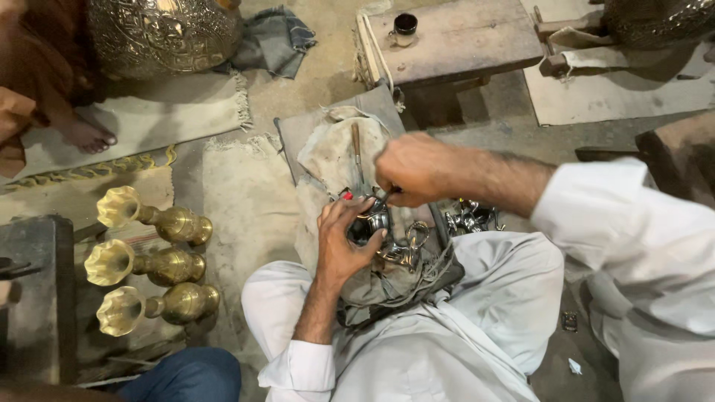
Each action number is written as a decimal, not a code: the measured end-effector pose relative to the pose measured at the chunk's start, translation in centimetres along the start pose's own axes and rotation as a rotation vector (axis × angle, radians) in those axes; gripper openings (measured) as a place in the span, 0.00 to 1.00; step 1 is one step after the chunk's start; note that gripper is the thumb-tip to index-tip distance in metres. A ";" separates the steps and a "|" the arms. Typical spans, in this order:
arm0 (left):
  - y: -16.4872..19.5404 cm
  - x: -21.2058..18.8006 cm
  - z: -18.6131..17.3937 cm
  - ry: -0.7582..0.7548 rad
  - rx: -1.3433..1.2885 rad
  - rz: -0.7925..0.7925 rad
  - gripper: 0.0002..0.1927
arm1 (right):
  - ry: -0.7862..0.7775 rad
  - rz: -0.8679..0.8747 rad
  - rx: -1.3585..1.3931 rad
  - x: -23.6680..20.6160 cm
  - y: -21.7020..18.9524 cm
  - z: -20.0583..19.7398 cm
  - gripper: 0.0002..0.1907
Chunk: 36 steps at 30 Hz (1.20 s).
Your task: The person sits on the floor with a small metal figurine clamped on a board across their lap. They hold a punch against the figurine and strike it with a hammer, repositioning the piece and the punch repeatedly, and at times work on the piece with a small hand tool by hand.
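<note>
The left hand curls around a small shiny metal piece, fingers wrapped over its top and thumb against its side, pressing it down on a padded cloth cushion on the person's lap. The right hand is closed in a pinch on a thin dark tool, whose tip meets the metal piece just above the left fingers. A wooden-handled tool lies on the cushion beyond both hands. More small shiny metal parts sit just right of the hands. Three brass vases lie on the floor well to the left of the left hand.
</note>
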State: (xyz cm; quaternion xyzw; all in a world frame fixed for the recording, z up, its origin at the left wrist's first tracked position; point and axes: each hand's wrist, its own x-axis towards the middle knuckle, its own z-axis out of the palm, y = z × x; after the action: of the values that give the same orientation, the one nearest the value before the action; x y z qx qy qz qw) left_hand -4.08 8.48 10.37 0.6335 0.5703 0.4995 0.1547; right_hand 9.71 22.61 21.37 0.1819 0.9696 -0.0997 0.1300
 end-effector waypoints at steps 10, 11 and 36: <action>0.4 0.3 0.0 0.004 0.032 0.017 0.29 | 0.072 0.117 -0.061 -0.8 -2.1 3.9 0.13; 0.4 0.4 0.1 0.011 0.035 0.017 0.28 | 0.069 0.098 -0.078 -0.5 -2.0 4.0 0.13; 0.0 0.2 0.2 0.001 0.010 -0.018 0.20 | 0.023 0.014 -0.243 1.1 -3.7 3.4 0.10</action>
State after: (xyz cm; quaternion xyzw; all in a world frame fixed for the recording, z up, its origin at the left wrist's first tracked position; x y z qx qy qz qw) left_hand -3.99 8.71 10.40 0.6288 0.5786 0.4955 0.1557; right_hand 8.07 18.75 18.34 0.1725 0.9747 0.0214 0.1405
